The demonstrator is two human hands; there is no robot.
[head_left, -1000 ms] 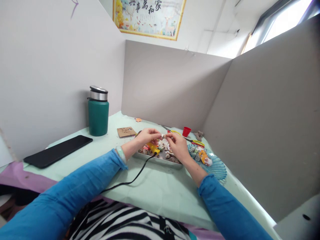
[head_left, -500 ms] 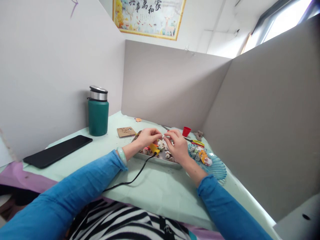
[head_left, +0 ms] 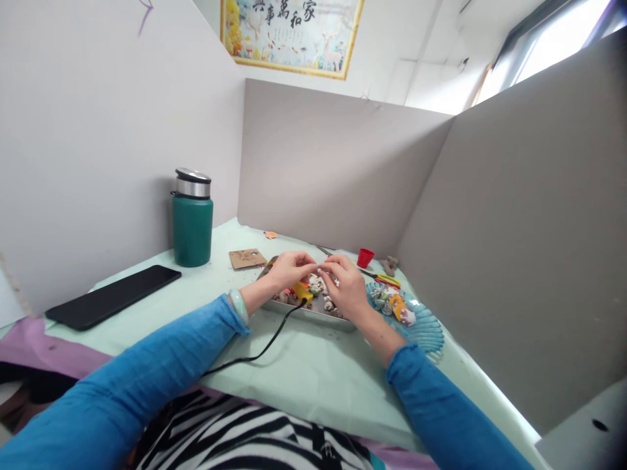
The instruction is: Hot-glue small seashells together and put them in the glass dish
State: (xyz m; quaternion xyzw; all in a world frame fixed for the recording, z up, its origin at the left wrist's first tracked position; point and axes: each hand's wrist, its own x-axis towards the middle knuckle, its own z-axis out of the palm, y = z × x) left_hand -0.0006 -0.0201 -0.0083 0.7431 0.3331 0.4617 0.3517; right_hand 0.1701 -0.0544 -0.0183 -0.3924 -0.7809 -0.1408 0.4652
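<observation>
Both hands meet above a metal tray (head_left: 313, 314) filled with small shells. My left hand (head_left: 289, 269) is pinched shut and my right hand (head_left: 345, 284) is pinched shut too, their fingertips touching around one tiny pale shell (head_left: 319, 267) held between them. Just below my left hand a yellow glue gun (head_left: 300, 290) lies in the tray, and its black cord (head_left: 255, 356) trails over the tray edge toward me. Right of my right hand sits a blue shell-shaped glass dish (head_left: 427, 328) with several decorated shells.
A green flask (head_left: 192, 220) stands at the back left, with a black phone (head_left: 113, 295) lying in front of it. A brown card (head_left: 247, 258), a red cup (head_left: 365, 256) and scissors (head_left: 386, 280) lie behind the tray. Grey partition boards wall the desk behind and right.
Both hands have drifted slightly lower and closer together over the tray; the small shell stays pinched between them.
</observation>
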